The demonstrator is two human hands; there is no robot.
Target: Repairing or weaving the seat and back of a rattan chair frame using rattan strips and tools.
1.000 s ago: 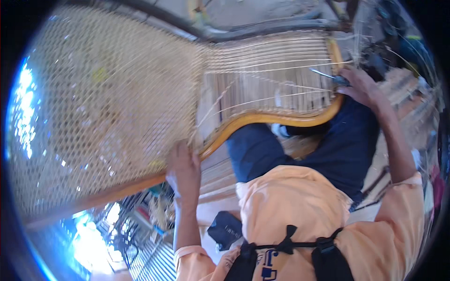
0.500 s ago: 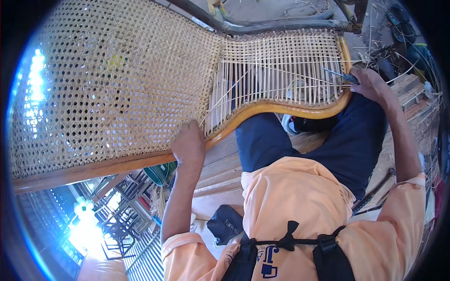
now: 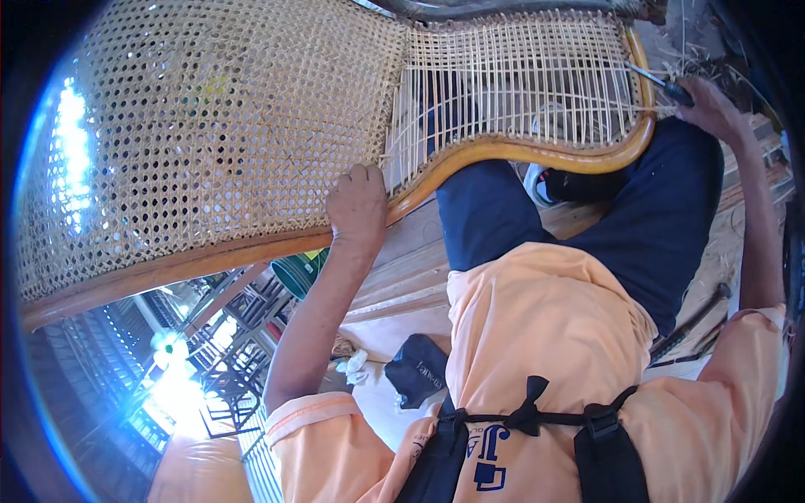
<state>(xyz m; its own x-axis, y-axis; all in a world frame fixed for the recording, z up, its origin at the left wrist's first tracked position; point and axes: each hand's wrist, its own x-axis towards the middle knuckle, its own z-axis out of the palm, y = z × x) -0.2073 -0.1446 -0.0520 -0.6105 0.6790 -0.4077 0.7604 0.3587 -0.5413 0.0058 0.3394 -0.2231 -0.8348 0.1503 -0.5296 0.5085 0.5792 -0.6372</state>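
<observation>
A curved wooden chair frame (image 3: 495, 149) carries woven cane, dense on the broad left panel (image 3: 210, 151) and loosely strung on the right section (image 3: 520, 92). My left hand (image 3: 359, 205) is closed at the front rail, knuckles up, where the dense panel meets the loose strands. Whatever its fingers pinch is hidden. Beyond the frame's right end, my right hand (image 3: 708, 109) grips the dark handle of an awl-like tool (image 3: 677, 92). Its thin metal shaft points left across the rail toward the cane. A pale strand runs from the rail toward that hand.
My legs (image 3: 654, 218) are under and beside the frame. Wooden planks (image 3: 402, 285) lie below it. A black pouch (image 3: 417, 371) rests near my left side, with a green round container (image 3: 295, 272) under the rail. Stacked dark chair frames (image 3: 239, 360) stand at lower left.
My right hand has moved right, away from the rail, with the tool. The diagonal strand across the loose section no longer shows as before. The chair sits higher in view; my left hand stays by the rail.
</observation>
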